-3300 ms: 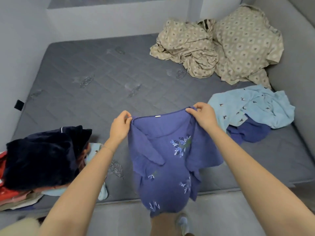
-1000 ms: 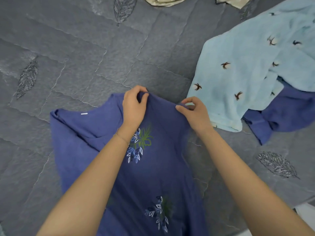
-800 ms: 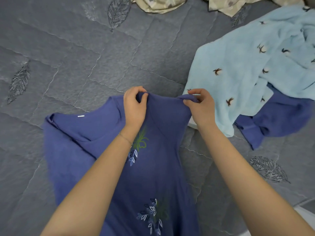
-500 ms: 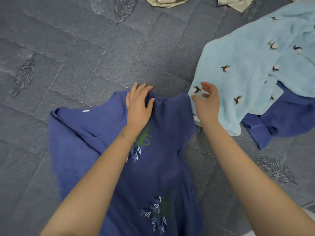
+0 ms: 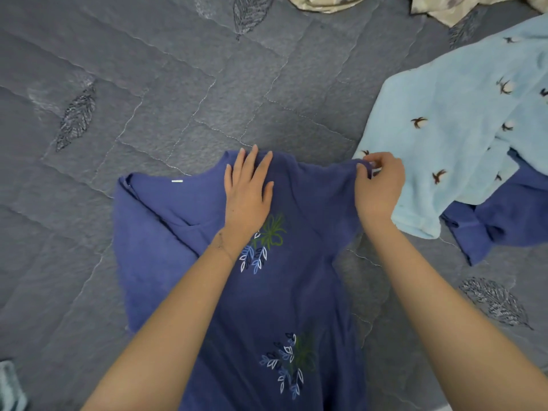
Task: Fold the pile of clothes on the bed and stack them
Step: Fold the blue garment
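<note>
A dark blue shirt (image 5: 184, 247) with embroidered leaf sprigs lies spread on the grey quilted mattress (image 5: 178, 93), neck away from me. My left hand (image 5: 248, 192) presses flat on its upper middle, fingers straight. My right hand (image 5: 378, 185) pinches the end of the shirt's right sleeve and holds it stretched out to the right, at the edge of a light blue garment (image 5: 450, 129) printed with small dark birds. A second dark blue garment (image 5: 504, 215) lies partly under the light blue one.
Beige patterned bedding (image 5: 326, 1) shows at the top edge. A pale blue fabric corner (image 5: 10, 387) sits at the bottom left. The mattress's front edge runs along the bottom right corner.
The shirt went from hanging in both hands to lying on the mattress. My left hand let go and flattened on it. My right hand released, then took the right sleeve and pulled it outward.
</note>
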Available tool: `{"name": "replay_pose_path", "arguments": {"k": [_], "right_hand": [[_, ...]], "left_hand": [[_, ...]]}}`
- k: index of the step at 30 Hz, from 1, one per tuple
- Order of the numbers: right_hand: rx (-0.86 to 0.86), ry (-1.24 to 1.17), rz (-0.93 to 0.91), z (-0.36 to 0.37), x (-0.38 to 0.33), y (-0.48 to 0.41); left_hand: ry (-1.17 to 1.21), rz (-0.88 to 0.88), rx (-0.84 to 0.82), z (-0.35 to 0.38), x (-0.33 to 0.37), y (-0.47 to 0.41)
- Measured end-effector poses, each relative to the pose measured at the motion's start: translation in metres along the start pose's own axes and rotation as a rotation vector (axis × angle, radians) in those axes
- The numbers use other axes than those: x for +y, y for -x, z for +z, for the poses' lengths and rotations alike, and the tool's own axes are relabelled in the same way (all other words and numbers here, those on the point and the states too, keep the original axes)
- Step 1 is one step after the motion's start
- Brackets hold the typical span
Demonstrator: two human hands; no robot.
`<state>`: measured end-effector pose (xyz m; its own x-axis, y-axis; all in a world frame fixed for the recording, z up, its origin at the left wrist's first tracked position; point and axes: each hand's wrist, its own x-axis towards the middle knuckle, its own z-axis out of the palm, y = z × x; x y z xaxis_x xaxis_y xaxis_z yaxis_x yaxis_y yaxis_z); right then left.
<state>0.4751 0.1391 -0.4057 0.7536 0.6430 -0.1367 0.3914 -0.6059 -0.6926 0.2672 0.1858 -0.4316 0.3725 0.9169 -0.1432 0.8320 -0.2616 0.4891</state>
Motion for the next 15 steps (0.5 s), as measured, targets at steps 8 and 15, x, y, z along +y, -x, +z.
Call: {"name": "replay_pose_path", "arguments": {"k": [8, 15], "right_hand": [[-0.262, 0.094, -0.352, 0.027, -0.053, 0.049], [-0.537, 0.187, -0.505, 0.078, -0.081, 0.118]], "left_hand": [[0.069, -0.153, 0.074, -0.028, -0.034, 0.055], [0.076, -0.497, 0.128, -0.035, -0.070, 0.146]]}}
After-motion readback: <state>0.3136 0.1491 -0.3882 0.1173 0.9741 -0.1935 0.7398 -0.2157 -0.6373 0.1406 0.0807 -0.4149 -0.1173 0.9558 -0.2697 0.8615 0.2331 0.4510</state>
